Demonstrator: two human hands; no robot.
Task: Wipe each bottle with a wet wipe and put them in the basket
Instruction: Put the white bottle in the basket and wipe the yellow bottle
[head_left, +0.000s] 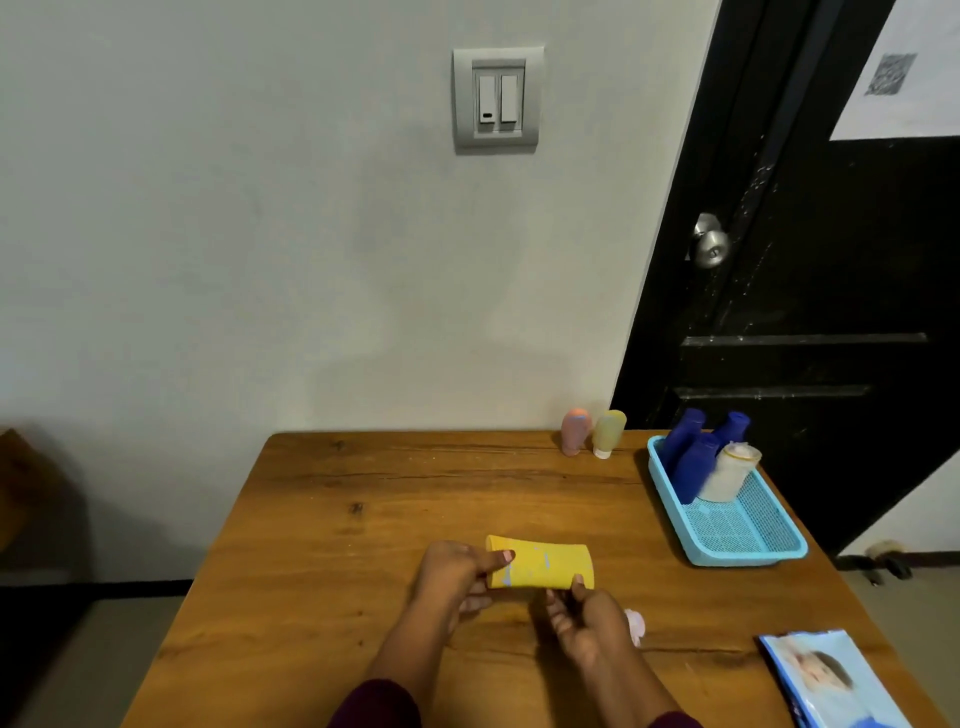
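Two bare forearms, dark maroon sleeves, extended forward side by side: left hand pinching the end of a flat yellow plastic tube bottle; right hand curled round a crumpled pinkish-white wet wipe, thumb tip touching the bottle's lower edge.

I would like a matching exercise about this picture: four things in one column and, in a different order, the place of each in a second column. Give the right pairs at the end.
Things
1. yellow bottle
2. blue bottles
3. pink bottle
4. pack of wipes

Places
A. in the basket
B. lying at the near right corner of the table
C. held by the left hand and the right hand
D. standing at the far edge of the table, by the wall

Pairs: 1-C, 2-A, 3-D, 4-B
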